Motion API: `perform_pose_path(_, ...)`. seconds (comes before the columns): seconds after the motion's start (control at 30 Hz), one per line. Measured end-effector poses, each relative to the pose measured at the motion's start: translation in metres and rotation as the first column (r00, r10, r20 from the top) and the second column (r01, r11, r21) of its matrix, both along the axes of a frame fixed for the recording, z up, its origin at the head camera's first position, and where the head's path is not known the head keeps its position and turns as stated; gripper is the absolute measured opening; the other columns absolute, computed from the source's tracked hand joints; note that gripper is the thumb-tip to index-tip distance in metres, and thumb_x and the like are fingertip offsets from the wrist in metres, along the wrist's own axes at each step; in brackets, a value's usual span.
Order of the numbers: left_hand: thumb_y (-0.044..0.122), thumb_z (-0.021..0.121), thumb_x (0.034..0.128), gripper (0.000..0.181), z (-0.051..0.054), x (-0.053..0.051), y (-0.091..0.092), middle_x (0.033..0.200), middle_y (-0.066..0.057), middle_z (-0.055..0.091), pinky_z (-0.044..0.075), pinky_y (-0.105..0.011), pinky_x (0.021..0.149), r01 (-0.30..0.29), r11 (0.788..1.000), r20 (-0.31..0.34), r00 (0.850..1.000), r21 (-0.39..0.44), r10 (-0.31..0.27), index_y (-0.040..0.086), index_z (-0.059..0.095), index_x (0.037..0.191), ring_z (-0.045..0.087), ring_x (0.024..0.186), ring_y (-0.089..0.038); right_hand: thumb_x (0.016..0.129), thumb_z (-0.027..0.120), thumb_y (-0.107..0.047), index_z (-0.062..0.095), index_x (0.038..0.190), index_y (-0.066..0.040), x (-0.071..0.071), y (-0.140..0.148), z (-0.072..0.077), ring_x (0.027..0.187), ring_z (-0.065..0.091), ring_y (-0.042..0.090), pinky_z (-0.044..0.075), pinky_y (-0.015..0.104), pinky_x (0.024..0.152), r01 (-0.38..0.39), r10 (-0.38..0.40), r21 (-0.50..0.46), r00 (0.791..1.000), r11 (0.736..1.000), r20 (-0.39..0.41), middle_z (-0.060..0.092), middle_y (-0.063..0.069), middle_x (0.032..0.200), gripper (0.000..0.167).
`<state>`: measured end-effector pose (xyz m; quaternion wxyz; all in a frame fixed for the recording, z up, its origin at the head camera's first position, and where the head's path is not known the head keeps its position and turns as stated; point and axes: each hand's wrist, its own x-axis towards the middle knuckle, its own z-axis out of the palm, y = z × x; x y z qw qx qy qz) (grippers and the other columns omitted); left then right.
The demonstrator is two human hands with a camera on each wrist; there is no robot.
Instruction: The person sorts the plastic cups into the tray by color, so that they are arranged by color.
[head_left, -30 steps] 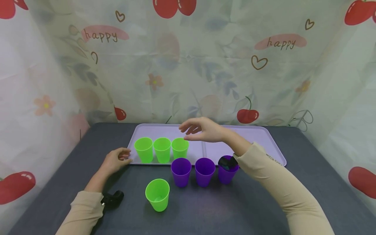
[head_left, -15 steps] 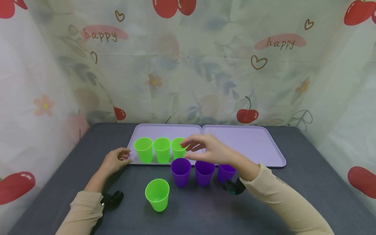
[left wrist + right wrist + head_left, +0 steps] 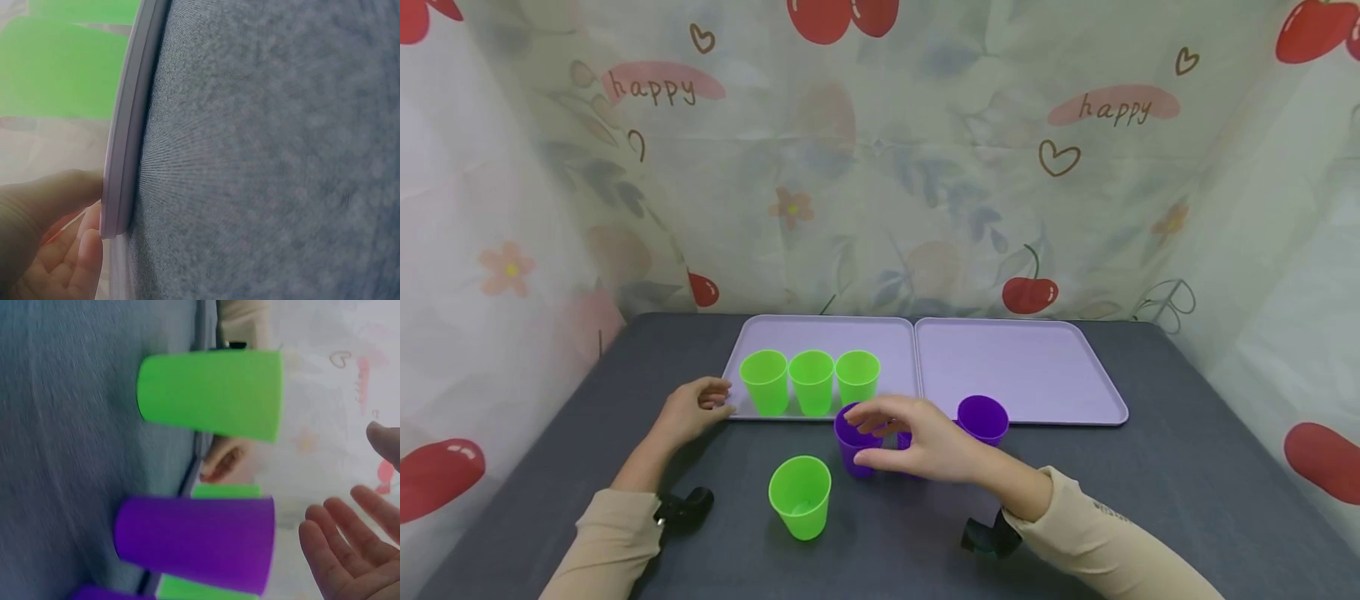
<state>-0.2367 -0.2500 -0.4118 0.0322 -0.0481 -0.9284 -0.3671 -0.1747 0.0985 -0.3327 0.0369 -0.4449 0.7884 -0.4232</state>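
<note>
My left hand is at the front left corner of the left lilac tray. In the left wrist view its thumb touches the tray rim and its curled fingers hold round the corner. Three green cups stand upright in a row on that tray. My right hand hovers with loosely bent fingers, holding nothing, above the purple cups. It hides most of the middle one; the left purple cup and right purple cup show partly. One green cup stands upright on the table nearer me.
A second lilac tray lies right beside the first, with nothing on it. Both rest on a dark grey table. A printed curtain closes off the back and sides. A dark wrist camera hangs below my right forearm.
My right hand has come back from above the left tray toward me, down to the purple cups. The left hand and all the cups have stayed in place.
</note>
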Motion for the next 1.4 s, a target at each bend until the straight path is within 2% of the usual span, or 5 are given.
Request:
perform_pose_path(0.17,0.01,0.067,0.0835,0.039,0.0,0.0,0.0,0.112,-0.029,0.062,0.05,-0.048,0.088,0.001,1.0,0.002,1.0,0.008,-0.001,-0.009,0.056,0.116,0.06,0.102,-0.038,0.08,0.072,-0.015,0.057,0.119,-0.001,0.009,-0.009,-0.013,0.103,0.064,0.024,0.054,0.029,0.088,0.006,-0.007,-0.024,0.999,1.0,-0.046,0.063,0.013,0.116,0.044)
perform_pose_path(0.53,0.011,0.068,0.0836,0.04,0.002,0.002,0.002,0.113,-0.029,0.061,0.05,-0.048,0.089,0.001,1.0,0.014,1.0,0.004,-0.001,-0.01,0.056,0.116,0.06,0.102,-0.039,0.076,0.076,-0.016,0.053,0.124,-0.004,0.021,-0.027,-0.033,0.117,0.057,0.022,0.051,0.029,0.094,0.013,-0.017,-0.061,0.998,0.998,-0.062,0.058,0.011,0.126,0.055)
perform_pose_path(0.87,0.009,0.067,0.0838,0.039,0.003,0.003,0.002,0.113,-0.03,0.061,0.05,-0.048,0.089,-0.005,1.0,0.02,1.0,0.008,0.005,-0.01,0.055,0.116,0.059,0.103,-0.039,0.075,0.078,-0.022,0.053,0.126,-0.007,0.024,-0.041,-0.041,0.115,0.057,0.017,0.051,0.025,0.094,0.021,-0.022,-0.014,0.999,1.0,-0.047,0.059,0.006,0.123,0.058)
perform_pose_path(1.13,0.01,0.067,0.0842,0.04,0.003,0.003,0.002,0.114,-0.029,0.061,0.049,-0.048,0.089,-0.005,1.0,0.03,1.0,0.006,0.005,-0.01,0.055,0.117,0.059,0.103,-0.039,0.074,0.079,-0.027,0.052,0.128,-0.012,0.027,-0.049,-0.04,0.112,0.058,0.015,0.049,0.019,0.093,0.043,-0.043,0.021,0.999,0.999,0.021,0.06,0.004,0.122,0.063)
perform_pose_path(1.4,0.01,0.067,0.0841,0.04,0.003,0.002,0.002,0.114,-0.029,0.061,0.049,-0.048,0.089,-0.004,1.0,0.032,0.999,0.007,0.004,-0.009,0.055,0.117,0.059,0.103,-0.039,0.075,0.078,-0.023,0.053,0.126,-0.007,0.027,-0.052,-0.04,0.105,0.062,0.014,0.049,0.016,0.09,0.068,-0.068,0.016,0.997,0.998,0.046,0.062,0.005,0.12,0.059)
